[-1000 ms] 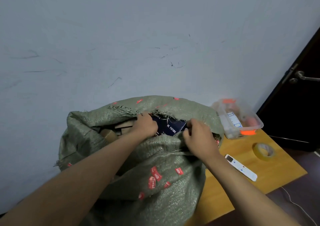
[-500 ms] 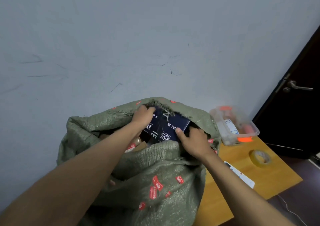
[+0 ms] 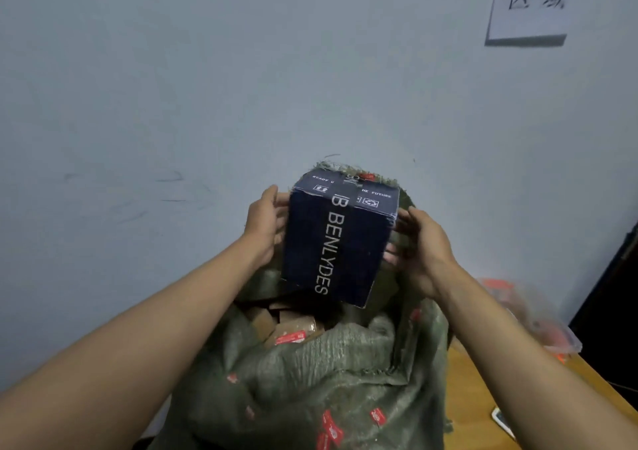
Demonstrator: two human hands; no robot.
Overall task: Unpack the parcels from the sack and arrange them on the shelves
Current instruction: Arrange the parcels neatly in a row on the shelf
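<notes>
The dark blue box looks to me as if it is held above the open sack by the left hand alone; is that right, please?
Not quite: the head view shows both hands on the dark blue box, the left hand on one side and the right hand on the other. It is indeed above the open sack.

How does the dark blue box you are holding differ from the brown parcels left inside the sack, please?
The dark blue box is navy with white lettering; the brown parcels are plain cardboard, one bearing a red label. The blue box is lifted above the sack, held between the left hand and right hand; the brown parcels lie untouched inside. The blue box looks larger, though it is nearer the camera. Both appear to be cardboard packages.
</notes>
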